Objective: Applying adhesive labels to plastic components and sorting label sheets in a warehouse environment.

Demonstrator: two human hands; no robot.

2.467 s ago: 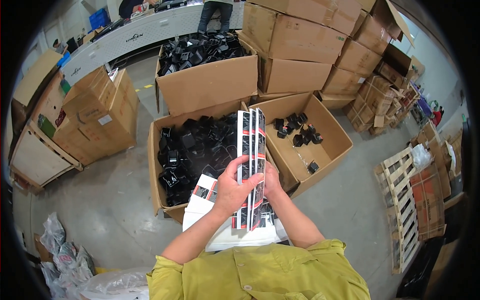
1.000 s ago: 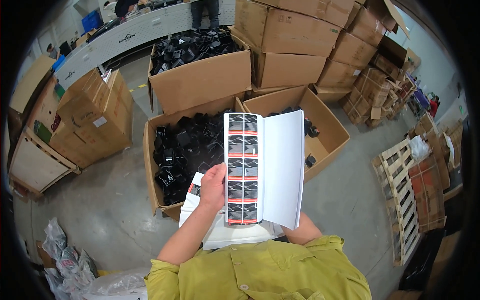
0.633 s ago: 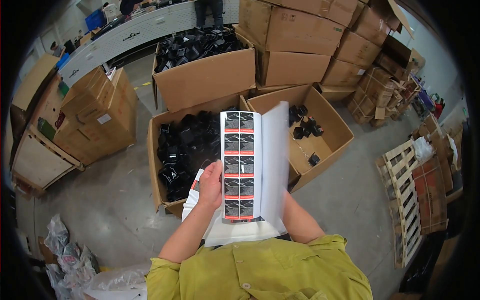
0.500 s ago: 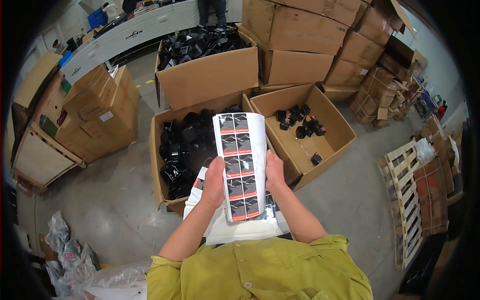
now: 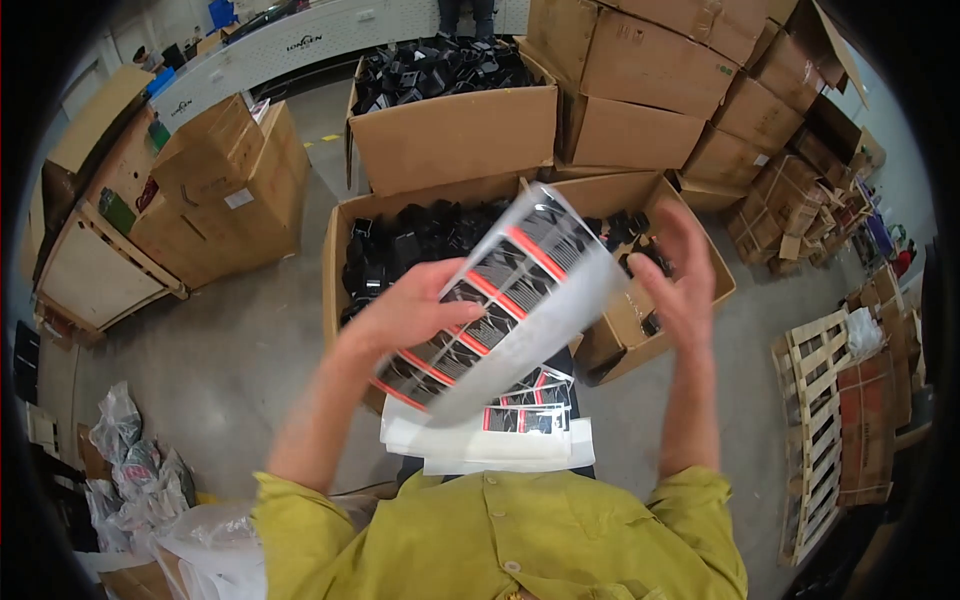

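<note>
Since half a second ago, the label sheet (image 5: 500,300) has swung from upright to a slant, and my right hand (image 5: 680,275) has come off it, fingers spread. My left hand (image 5: 410,310) pinches its edge above the stack of sheets (image 5: 500,435), before the cardboard box of black parts (image 5: 345,215).

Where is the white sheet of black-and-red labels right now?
In the head view's centre, the white sheet of black-and-red labels is held by the left hand, above two open cardboard boxes.

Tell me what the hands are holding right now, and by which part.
The left hand grips the label sheet at its left edge; the right hand is open, off it.
</note>
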